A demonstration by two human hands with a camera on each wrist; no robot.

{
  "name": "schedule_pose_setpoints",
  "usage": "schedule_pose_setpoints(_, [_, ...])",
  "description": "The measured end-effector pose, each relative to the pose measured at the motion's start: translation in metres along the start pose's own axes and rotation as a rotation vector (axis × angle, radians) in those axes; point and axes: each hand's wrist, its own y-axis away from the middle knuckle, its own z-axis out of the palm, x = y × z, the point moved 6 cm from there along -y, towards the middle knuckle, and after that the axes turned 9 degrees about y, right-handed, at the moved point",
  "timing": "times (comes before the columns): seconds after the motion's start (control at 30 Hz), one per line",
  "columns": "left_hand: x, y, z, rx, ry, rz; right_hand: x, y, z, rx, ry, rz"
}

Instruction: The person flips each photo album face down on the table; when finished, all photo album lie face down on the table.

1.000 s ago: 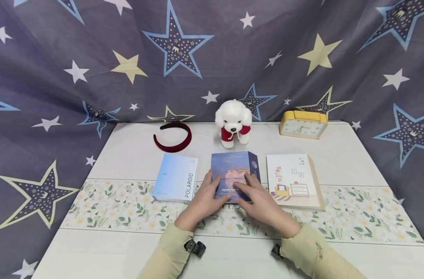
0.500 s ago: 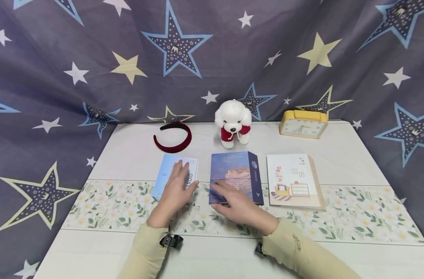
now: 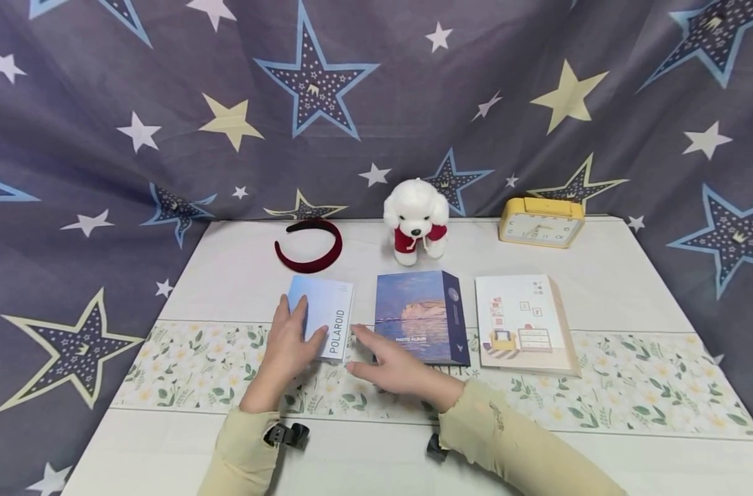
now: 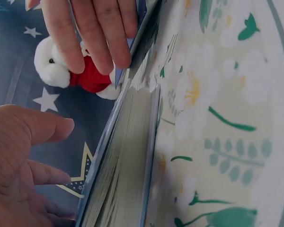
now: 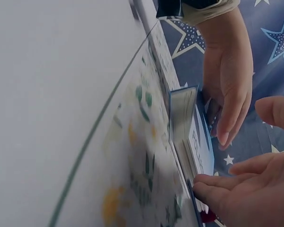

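My left hand (image 3: 289,351) lies along the left side of a light-blue photo album (image 3: 329,317) lettered POLAROID, its thumb over the cover. On the album's other side is my right hand (image 3: 391,362), fingers extended toward the album's right edge. Its forearm side passes in front of a dark-blue photo album (image 3: 413,303) with a cliff picture. The left wrist view shows the page edges (image 4: 123,156) of the light-blue album, the left thumb and fingers apart above its cover. Seen from the right wrist, both hands flank this album (image 5: 203,142) with fingers straight.
To the right lies a thick white album (image 3: 519,320) with a room drawing. Behind stand a dark-red headband (image 3: 311,258), a white plush dog (image 3: 415,213) in red clothing and a yellow clock (image 3: 540,222). A starry curtain (image 3: 351,165) hangs at the table's back edge.
Both hands have left the dark-blue album and shifted left. The left hand crossed over the light-blue album to its left side; the right hand came to its right side. The albums stay in place.
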Motion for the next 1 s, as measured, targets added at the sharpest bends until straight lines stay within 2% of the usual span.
schedule_pose_setpoints(0.27, [-0.005,0.001,0.006,-0.046,-0.037,-0.04,-0.001,-0.008,0.016,-0.033,-0.196,0.041])
schedule_pose_setpoints(0.5, [-0.007,0.002,0.009,-0.045,-0.058,-0.02,0.006,-0.012,0.029,-0.017,-0.396,0.119])
schedule_pose_setpoints(0.63, [-0.007,0.002,0.01,-0.052,-0.064,-0.02,0.007,-0.011,0.032,-0.018,-0.454,0.155])
schedule_pose_setpoints(0.77, [-0.007,0.001,0.01,-0.054,-0.074,-0.023,0.007,-0.01,0.033,-0.005,-0.465,0.187])
schedule_pose_setpoints(0.9, [-0.009,0.0,0.01,-0.056,-0.075,-0.029,0.007,-0.011,0.035,0.004,-0.501,0.189])
schedule_pose_setpoints(1.0, [-0.009,0.0,0.01,-0.059,-0.07,-0.037,0.005,-0.012,0.037,-0.005,-0.57,0.187])
